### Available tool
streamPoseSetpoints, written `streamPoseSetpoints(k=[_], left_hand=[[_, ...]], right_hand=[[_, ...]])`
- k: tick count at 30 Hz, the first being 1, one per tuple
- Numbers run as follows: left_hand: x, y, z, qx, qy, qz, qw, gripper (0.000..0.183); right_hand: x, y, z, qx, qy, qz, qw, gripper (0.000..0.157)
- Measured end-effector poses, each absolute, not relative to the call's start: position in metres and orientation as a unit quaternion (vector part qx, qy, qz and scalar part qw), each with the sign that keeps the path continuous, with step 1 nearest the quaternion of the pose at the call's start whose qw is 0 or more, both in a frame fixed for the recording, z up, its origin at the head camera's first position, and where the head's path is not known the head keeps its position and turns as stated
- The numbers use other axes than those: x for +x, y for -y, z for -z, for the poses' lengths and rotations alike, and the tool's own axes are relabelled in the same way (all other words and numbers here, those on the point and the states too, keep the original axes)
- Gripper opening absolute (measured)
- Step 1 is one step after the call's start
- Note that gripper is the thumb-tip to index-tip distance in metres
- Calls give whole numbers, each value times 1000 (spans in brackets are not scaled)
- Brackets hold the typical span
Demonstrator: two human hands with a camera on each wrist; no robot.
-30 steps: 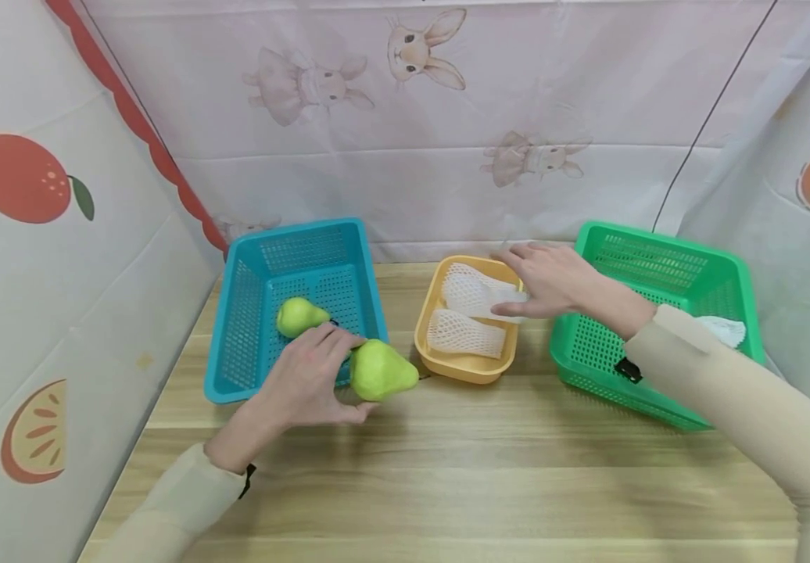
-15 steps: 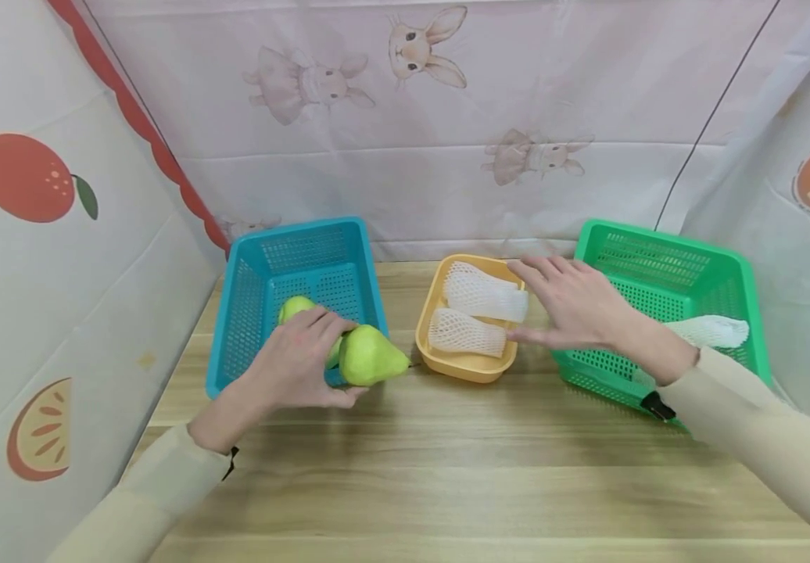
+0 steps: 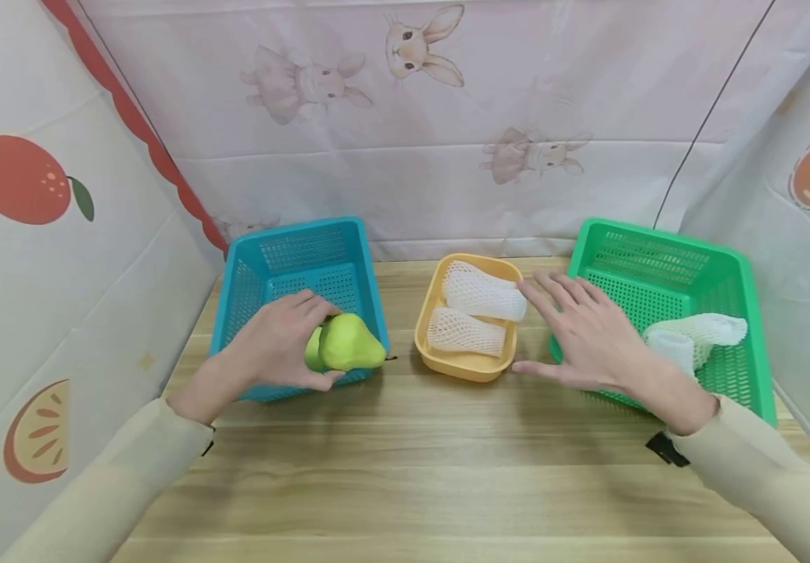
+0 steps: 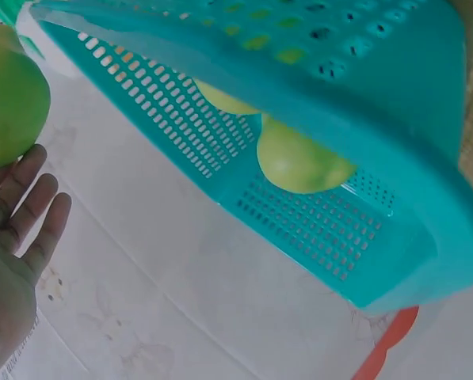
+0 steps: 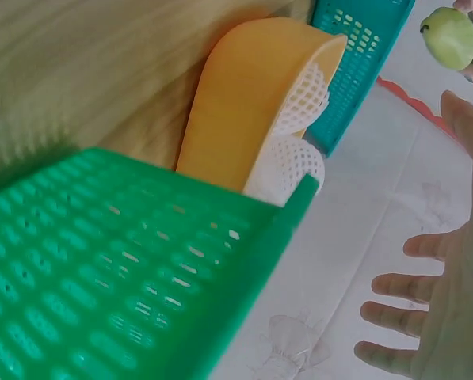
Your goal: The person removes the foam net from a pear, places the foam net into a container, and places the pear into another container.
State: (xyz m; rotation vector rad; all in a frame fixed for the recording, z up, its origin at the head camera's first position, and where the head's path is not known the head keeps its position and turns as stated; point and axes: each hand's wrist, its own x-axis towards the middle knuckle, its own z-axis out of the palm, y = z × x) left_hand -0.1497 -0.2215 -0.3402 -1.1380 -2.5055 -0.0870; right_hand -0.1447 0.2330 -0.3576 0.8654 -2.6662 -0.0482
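Note:
Pinched between the thumb and fingers of my left hand (image 3: 274, 336) is a green pear (image 3: 351, 344), over the front right part of the blue basket (image 3: 292, 225). In the left wrist view more pears (image 4: 295, 162) lie inside that basket. My right hand (image 3: 591, 328) is held with fingers extended and spread, over the left side of the green basket (image 3: 672, 238), with nothing in it. Its thumb and forefinger point toward the yellow tray (image 3: 471, 369), where two white foam net sleeves (image 3: 467, 332) lie side by side.
More white foam net pieces (image 3: 711, 330) lie in the green basket, partly behind the right wrist. All three containers stand on a wooden table (image 3: 419, 469). A printed cloth wall (image 3: 405, 195) rises behind them, with more cloth at both sides.
My left hand has moved left with the pear, back over the blue basket. My right hand has drawn away from the yellow tray, to the right and nearer, its fingers spreading.

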Motion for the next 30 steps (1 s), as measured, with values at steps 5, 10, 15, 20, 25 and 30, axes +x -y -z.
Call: streamPoseSetpoints(k=[5,10,15,20,25,30], left_hand=[[-156,225,337,-410,892,25,188,76],[-162,228,331,-404,898,16,175,72],[-171,232,327,-400,901,-3,168,72],[-181,235,325,-394,904,-18,167,71],[-190,236,323,-379,912,-35,151,71],[-200,236,325,-374,916,-58,134,72]], right_hand=[[-136,-232,365,300,935,10,186,116],[-128,-234,373,296,934,1,202,116],[-121,-237,380,295,932,-3,209,117],[-115,-241,386,288,935,-8,208,119],[-110,-242,390,287,935,-20,207,119],[-107,-244,389,288,931,-27,223,117]])
